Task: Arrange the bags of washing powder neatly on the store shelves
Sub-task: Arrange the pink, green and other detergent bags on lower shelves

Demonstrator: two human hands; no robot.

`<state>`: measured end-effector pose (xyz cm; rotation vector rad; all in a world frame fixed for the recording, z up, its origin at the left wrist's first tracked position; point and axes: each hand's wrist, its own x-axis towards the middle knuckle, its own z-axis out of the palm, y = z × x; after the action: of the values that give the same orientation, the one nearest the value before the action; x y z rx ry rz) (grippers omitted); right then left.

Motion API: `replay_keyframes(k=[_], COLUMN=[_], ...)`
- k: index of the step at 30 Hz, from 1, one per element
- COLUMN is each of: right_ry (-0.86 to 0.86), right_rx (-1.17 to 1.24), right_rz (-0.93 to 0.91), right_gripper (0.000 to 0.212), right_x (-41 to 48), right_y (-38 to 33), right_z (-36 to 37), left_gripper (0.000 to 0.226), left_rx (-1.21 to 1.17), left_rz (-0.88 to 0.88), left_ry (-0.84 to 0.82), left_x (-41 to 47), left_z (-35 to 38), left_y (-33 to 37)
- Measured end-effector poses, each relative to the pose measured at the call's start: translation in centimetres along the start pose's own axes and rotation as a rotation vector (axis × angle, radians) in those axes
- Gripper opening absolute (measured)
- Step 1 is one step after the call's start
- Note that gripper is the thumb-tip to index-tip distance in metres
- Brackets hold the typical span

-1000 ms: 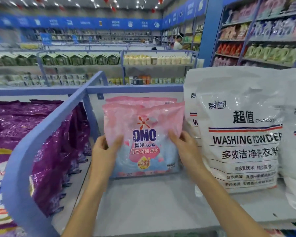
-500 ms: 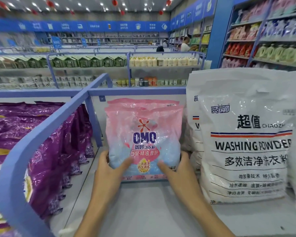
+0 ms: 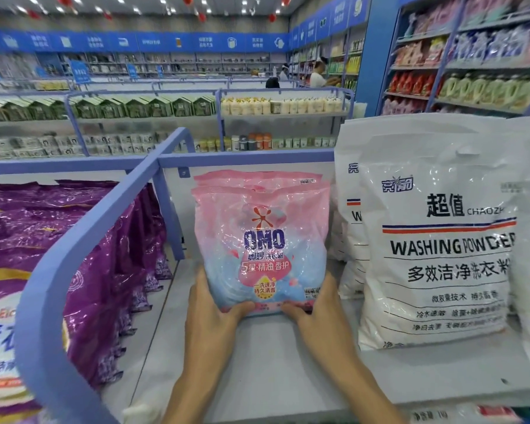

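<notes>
Left grip (image 3: 214, 313), right grip (image 3: 320, 316) hold front pink bag (image 3: 260, 240); second bag (image 3: 257, 178) behind.

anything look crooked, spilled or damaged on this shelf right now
Nothing stands out. The front pink OMO bag stands upright, left hand and right hand gripping its bottom corners, roughly squared with the pink bag behind it. White bags and purple bags stand in rows; no spill or tear shows.

Grey shelf (image 3: 257, 377) had a blue divider (image 3: 83, 240). Left of divider: purple bags (image 3: 110, 270) stood in a row. Just right of divider: pink bag (image 3: 260, 240) stood upright, second pink bag (image 3: 257, 178) behind it. Farther right: white bags (image 3: 435, 255), upright.
</notes>
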<state>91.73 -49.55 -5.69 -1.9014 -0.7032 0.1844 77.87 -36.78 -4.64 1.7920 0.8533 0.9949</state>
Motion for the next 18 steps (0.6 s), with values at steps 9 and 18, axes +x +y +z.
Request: replay_keyframes(k=[9,18], right_ry=[-0.068,-0.217], right_rx=[-0.282,-0.465], right_rz=[-0.05,-0.161], right_gripper=[0.06,0.052], right_x=[-3.1,-12.3], right_y=[-0.2,0.1], right_z=[-2.0,-7.6], left_gripper=[0.094,0.055], left_rx=[0.289,0.664], left_rz=[-0.008,0.094], left_ry=[-0.165,-0.291], left_x=[-1.9,-13.3], left_z=[-2.4,-6.6], left_y=[0.4,2.6])
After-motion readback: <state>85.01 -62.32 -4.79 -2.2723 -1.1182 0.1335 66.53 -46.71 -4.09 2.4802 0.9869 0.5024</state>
